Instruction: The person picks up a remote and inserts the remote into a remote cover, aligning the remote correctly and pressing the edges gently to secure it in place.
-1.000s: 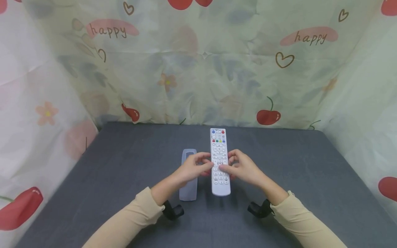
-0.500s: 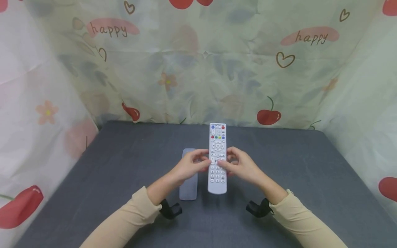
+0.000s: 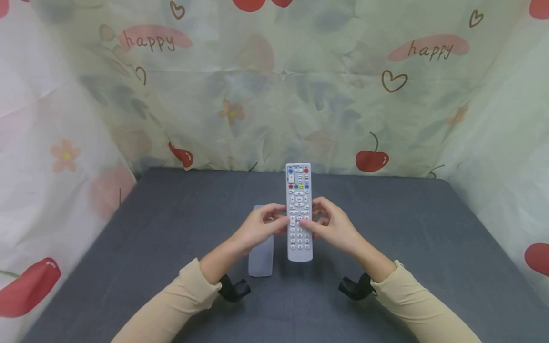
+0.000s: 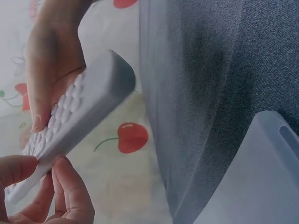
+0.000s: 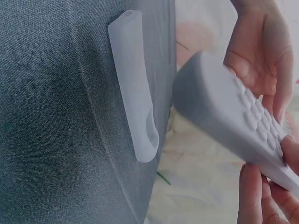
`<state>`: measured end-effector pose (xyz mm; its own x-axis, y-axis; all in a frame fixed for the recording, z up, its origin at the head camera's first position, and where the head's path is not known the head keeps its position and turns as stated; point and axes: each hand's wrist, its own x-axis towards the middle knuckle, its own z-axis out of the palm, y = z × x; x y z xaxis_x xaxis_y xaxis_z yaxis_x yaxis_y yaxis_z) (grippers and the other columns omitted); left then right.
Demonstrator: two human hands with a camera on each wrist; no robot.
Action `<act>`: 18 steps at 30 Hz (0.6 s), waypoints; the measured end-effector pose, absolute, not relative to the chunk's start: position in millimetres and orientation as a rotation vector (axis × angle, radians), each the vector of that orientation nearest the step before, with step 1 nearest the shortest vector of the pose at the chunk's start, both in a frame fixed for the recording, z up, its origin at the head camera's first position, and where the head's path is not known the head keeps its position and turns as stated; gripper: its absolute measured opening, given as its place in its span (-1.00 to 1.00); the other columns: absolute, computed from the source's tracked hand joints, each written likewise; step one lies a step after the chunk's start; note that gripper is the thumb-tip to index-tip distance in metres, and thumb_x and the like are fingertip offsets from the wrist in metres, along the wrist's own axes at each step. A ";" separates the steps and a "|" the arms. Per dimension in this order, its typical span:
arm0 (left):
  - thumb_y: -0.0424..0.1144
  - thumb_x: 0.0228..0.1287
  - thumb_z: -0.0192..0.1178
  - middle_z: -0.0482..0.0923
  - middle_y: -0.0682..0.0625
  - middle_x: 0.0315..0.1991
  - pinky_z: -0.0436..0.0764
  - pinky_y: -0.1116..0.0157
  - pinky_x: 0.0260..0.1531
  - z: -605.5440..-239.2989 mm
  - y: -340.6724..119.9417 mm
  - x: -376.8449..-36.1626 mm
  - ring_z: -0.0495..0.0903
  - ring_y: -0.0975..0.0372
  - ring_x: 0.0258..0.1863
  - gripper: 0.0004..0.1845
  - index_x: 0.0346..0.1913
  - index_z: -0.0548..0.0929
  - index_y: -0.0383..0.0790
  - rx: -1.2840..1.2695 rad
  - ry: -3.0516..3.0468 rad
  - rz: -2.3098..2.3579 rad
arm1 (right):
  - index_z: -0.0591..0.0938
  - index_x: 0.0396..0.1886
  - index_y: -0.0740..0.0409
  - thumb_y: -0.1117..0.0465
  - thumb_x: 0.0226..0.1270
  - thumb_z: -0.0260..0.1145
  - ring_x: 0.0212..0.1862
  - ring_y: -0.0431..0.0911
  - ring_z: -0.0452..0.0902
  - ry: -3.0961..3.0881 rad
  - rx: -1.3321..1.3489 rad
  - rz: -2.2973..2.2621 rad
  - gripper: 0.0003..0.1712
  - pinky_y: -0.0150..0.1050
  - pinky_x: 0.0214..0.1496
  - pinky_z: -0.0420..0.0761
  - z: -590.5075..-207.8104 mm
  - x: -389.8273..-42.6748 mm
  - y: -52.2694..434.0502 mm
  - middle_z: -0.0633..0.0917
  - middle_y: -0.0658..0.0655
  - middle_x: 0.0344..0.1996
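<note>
Above dark tabletop, a probably light, stiff remote, best held mid-edge, is pinched by left hand and right hand.

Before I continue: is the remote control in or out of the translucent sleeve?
Out: the remote control is held bare; the translucent sleeve lies apart on the table.

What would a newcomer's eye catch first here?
Probably the white remote control, held above the dark table between the left hand and the right hand. Next, a translucent sleeve on that table, partly behind the left hand in the head view. Red cherries on the backdrop stand out too.
</note>
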<state>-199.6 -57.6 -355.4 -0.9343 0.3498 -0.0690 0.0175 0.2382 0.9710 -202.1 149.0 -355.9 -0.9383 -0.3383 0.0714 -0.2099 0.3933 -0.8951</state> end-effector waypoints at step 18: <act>0.10 0.48 -0.28 0.55 -0.37 0.02 0.63 0.16 -0.06 -347.8 -59.2 -196.7 0.70 0.18 -0.20 -0.39 0.36 0.22 -0.27 0.327 1.900 1.820 | 0.47 0.02 0.09 0.29 0.14 0.38 -0.14 0.02 0.60 2.809 -0.697 -1.573 -0.56 -0.07 -0.12 0.65 -352.7 -193.7 145.7 0.63 0.20 -0.12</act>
<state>-196.7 -59.2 -347.8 -0.8533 0.4900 -0.1784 -0.1572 0.0846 0.9839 -193.7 145.7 -352.7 -0.8994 -0.2860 0.3305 -0.4313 0.4576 -0.7776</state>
